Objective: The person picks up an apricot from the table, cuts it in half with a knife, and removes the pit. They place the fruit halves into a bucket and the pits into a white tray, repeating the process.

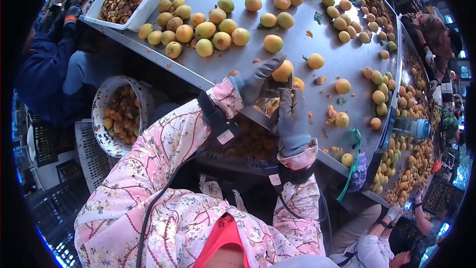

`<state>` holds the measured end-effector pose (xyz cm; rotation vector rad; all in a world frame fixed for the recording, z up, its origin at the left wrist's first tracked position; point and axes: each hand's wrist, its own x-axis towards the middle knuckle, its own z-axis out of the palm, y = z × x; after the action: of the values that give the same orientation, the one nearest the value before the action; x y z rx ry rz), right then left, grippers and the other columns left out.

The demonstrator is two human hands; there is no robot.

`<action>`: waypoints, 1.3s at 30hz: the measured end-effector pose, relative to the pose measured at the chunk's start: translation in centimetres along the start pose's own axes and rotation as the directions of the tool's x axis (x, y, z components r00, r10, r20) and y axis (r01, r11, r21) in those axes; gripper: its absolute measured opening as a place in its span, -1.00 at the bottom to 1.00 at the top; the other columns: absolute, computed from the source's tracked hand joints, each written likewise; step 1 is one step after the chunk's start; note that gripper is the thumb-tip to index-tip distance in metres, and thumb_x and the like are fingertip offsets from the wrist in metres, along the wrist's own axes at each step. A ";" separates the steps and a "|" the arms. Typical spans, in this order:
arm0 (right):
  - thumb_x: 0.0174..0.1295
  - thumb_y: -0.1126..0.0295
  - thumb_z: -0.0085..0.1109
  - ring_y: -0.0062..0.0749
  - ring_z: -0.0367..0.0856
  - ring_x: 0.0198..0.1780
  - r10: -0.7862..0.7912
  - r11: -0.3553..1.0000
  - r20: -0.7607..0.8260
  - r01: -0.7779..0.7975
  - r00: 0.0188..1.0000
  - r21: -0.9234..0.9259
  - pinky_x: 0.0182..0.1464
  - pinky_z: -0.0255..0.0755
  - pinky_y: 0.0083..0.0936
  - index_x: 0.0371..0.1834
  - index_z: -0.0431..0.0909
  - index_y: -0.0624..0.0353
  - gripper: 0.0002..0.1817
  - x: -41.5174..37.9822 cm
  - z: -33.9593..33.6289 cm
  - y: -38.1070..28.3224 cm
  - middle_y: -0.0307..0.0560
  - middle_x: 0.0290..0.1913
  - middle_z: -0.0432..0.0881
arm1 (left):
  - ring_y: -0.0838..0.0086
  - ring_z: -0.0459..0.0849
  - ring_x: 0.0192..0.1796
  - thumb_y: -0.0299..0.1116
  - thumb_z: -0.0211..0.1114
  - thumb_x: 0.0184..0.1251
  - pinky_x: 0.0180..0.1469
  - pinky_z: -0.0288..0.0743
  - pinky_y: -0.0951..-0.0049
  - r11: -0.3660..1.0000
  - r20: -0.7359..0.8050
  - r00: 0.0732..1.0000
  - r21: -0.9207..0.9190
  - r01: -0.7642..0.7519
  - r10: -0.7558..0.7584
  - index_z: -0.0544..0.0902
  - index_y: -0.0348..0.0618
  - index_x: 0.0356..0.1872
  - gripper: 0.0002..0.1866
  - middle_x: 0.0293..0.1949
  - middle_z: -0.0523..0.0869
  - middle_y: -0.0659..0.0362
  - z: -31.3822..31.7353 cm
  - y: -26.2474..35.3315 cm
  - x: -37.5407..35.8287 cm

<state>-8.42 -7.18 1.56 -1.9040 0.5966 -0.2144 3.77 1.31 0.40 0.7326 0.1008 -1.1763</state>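
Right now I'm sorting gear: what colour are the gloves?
Grey, on both the left hand and the right hand; head view.

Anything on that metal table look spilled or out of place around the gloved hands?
Yes: torn orange fruit scraps and stray green leaves lie loose on the metal table among whole fruits, right of the right hand. Nothing else stands out.

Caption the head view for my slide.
Gloved left hand and right hand split a yellow fruit at a fruit-strewn steel table.

Steel table w/ loose yellow-orange fruits scattered all over, thickest at far left & along right edge. White tray of pitted halves sits at far-left corner. Leaf bits & pulp scraps lie btwn fruits.
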 end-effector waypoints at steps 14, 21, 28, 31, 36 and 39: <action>0.36 0.33 -0.10 0.00 0.56 -0.36 -0.044 0.988 -0.033 0.038 0.998 -0.152 -0.36 0.40 -0.28 -0.14 0.34 0.26 -0.80 0.2 0.6 -0.5 0.17 -0.37 0.54 | 0.42 0.65 -0.20 0.14 0.14 0.26 -0.14 0.58 0.42 0.987 0.022 0.999 -0.154 0.040 -0.037 0.48 -0.25 -0.09 -0.43 -0.23 0.65 0.11 2.2 -2.4 -0.3; 0.30 0.25 0.01 0.23 0.58 -0.33 -0.073 0.965 0.014 0.074 0.997 -0.253 -0.38 0.44 -0.08 -0.06 0.28 0.19 -0.71 -0.7 0.3 -0.7 0.28 -0.44 0.57 | 0.56 0.57 -0.26 0.09 0.28 0.17 -0.22 0.54 0.55 0.737 -0.310 0.879 0.673 -0.068 0.363 0.46 -0.28 -0.11 -0.43 -0.25 0.56 0.15 2.3 -1.1 0.0; 0.11 0.73 0.00 -0.39 0.35 0.18 -0.164 0.945 0.107 0.125 0.981 0.302 0.24 0.26 -0.47 0.33 0.07 0.20 -0.33 -0.3 -1.0 -0.2 -0.04 0.20 0.30 | 0.58 0.57 -0.25 0.00 0.37 0.12 -0.21 0.53 0.57 0.540 -0.065 0.928 0.827 -0.156 0.368 0.44 -0.28 -0.12 -0.45 -0.28 0.57 0.14 1.0 -2.3 -0.8; 0.07 0.76 -0.01 -0.37 0.36 0.17 -0.301 0.950 0.124 0.286 0.946 0.120 0.24 0.28 -0.45 0.33 0.07 0.19 -0.31 0.0 -1.8 -0.1 -0.02 0.19 0.31 | 0.55 0.58 -0.20 0.01 0.36 0.12 -0.16 0.53 0.54 0.515 0.007 0.964 0.844 -0.149 0.267 0.44 -0.27 -0.08 -0.43 -0.22 0.57 0.11 1.6 -2.7 -1.4; 0.00 0.74 -0.05 -0.31 0.35 0.19 -0.182 0.919 0.054 0.150 0.982 0.366 0.24 0.27 -0.44 0.32 0.11 0.15 -0.29 -0.8 -1.9 0.1 0.00 0.18 0.30 | 0.44 0.61 -0.16 0.06 0.34 0.11 -0.09 0.51 0.46 0.415 0.001 0.972 0.904 -0.101 0.235 0.47 -0.23 -0.05 -0.42 -0.19 0.61 0.06 2.6 -2.3 -1.9; 0.01 0.74 -0.06 -0.33 0.33 0.21 -0.030 0.906 0.286 -0.095 0.958 0.412 0.25 0.24 -0.44 0.30 0.12 0.12 -0.31 -0.7 -3.1 -0.8 -0.04 0.16 0.32 | 0.44 0.62 -0.17 0.02 0.36 0.09 -0.10 0.51 0.45 0.435 0.139 0.963 0.871 -0.230 0.231 0.50 -0.22 -0.05 -0.45 -0.22 0.63 0.08 2.1 -2.2 -2.1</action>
<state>-10.05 -9.11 3.63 -1.4649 0.3494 -0.0366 0.36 1.42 1.92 1.6258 -0.6740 -0.8950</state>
